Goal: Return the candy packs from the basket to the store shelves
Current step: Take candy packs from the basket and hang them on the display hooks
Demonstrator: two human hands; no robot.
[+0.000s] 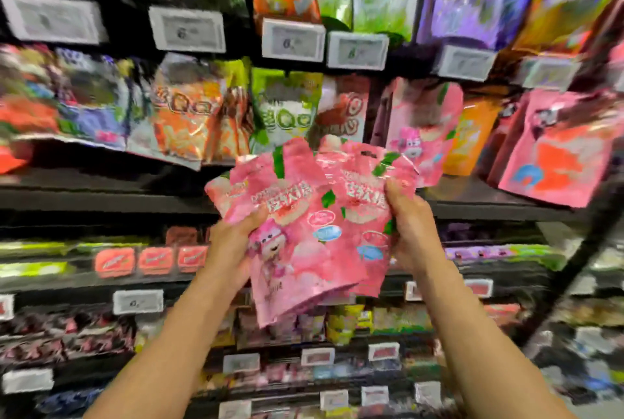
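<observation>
I hold a small stack of pink candy packs [297,233] up in front of the store shelves [101,197]. My left hand [233,246] grips the stack's left edge, thumb on the front pack. My right hand [410,226] grips the right edge of the packs behind. Each pack shows a pink cartoon figure and green leaves. A matching pink pack [422,128] stands on the middle shelf just above and right of the stack. The basket is out of view.
The middle shelf carries orange [189,118], green [287,104] and pink packs [560,148]. White price tags [293,38] line the shelf edges. Lower shelves hold small red [152,260] and dark packets. A dark upright post [574,270] slants at the right.
</observation>
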